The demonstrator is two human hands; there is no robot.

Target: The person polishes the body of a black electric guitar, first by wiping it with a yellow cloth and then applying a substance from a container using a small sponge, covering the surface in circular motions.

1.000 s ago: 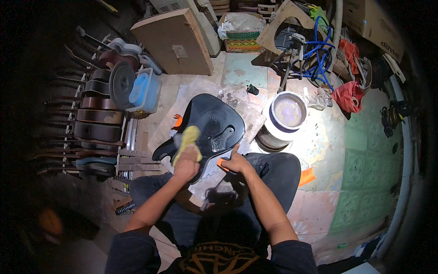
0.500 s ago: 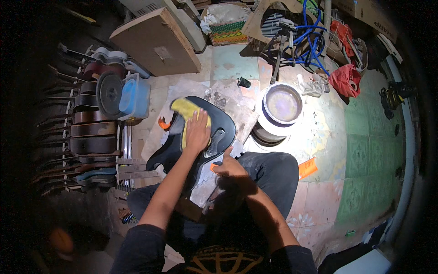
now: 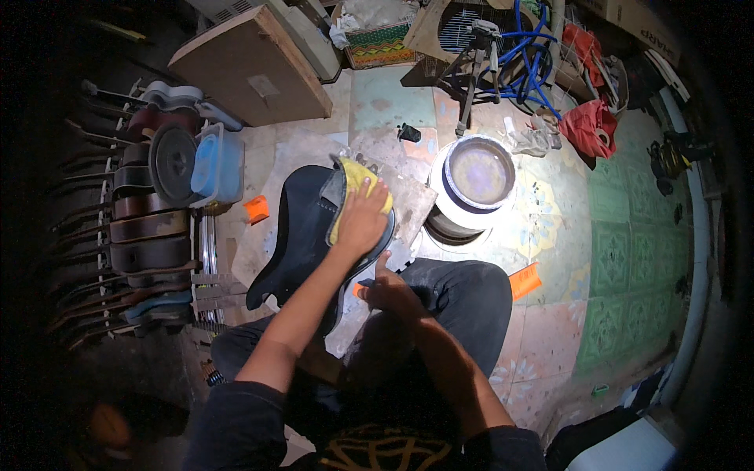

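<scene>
A black guitar body (image 3: 294, 228) lies over a board in front of me, its surface dark and its edge curved. My left hand (image 3: 360, 220) presses a yellow cloth (image 3: 341, 224) onto the far right part of the body, fingers spread across the folds. The cloth and hand hide that part of the surface. At the body's near right edge is my right hand (image 3: 389, 292), its thumb along the rim and the other fingers curled. A small orange patch (image 3: 359, 290) shows beside those fingers; its kind is hard to make out.
An orange piece (image 3: 256, 209) lies left of the body, another orange piece (image 3: 525, 281) right of my knee. A round basin (image 3: 481, 174) stands on a white bucket. At left are a clear plastic tub (image 3: 228, 169) and a rack of guitar bodies (image 3: 149, 228).
My left hand and the cloth have moved right across the body. The body has shifted and tilted, losing its bright shine, and the left orange piece now shows fully.
</scene>
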